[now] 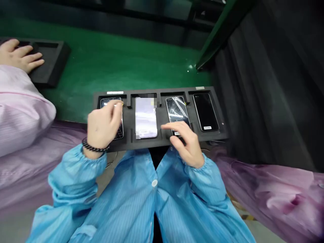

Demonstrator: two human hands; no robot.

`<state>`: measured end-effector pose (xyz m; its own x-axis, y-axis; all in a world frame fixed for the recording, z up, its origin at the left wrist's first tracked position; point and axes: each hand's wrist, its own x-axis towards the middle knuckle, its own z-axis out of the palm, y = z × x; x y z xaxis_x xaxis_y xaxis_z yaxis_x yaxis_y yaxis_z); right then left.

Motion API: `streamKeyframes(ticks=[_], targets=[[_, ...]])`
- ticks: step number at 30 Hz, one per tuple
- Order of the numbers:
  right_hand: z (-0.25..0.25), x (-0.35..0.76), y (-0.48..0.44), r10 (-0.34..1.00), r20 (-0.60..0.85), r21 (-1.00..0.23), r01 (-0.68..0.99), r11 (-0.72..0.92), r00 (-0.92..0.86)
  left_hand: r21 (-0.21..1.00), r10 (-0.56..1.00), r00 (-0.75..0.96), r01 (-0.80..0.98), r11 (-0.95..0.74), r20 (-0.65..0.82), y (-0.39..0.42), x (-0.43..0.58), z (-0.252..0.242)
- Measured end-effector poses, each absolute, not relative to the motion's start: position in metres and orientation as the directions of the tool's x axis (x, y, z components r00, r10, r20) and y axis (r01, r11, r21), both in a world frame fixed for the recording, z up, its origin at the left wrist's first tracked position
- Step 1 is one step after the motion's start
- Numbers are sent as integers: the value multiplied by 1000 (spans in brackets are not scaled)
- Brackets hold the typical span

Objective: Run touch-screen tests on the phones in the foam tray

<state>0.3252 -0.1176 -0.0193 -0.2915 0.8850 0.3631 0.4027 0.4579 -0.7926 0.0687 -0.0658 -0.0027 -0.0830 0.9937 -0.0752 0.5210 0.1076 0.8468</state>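
A long black tray [129, 135] with compartments lies in front of me, with a smartphone in each. My left hand [103, 123], a dark beaded bracelet at its wrist, is over the leftmost phone [118, 131] and partly hides it. Its fingers are loosely bent, with tips at the phone's upper right edge; contact is unclear. The neighbouring phone [146, 118] has a lit, pale lilac screen. My right hand [186, 141] holds nothing, its index finger stretched leftward and thumb apart, over the lower end of a dark, reflective phone [177, 109]. The rightmost phone [206, 113] has a black screen.
The tray sits at the near edge of a green work surface [121, 64]. Another person's hand [21, 57] rests on a second black tray [54, 64] at the left. A green post [215, 37] and dark curtain [273, 84] stand right. Pink-purple sleeves flank me.
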Motion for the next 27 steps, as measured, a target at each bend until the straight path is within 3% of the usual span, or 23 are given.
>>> streamKeyframes(ticks=[6, 10, 14, 27], targets=[[-53, 291, -107, 716, 417, -363, 620, 696, -560, 824, 924, -312, 566, -7, 223, -113, 36, -39], [-59, 287, -107, 670, 384, -220, 641, 735, -636, 661, 825, -345, 749, -44, 446, -126, 33, -75], [-58, 287, -108, 651, 324, -161, 638, 753, -686, 635, 784, -352, 770, -69, 512, -125, 36, -79], [-56, 286, -108, 668, 265, -158, 652, 741, -695, 630, 748, -366, 772, -87, 553, -124, 38, -79]])
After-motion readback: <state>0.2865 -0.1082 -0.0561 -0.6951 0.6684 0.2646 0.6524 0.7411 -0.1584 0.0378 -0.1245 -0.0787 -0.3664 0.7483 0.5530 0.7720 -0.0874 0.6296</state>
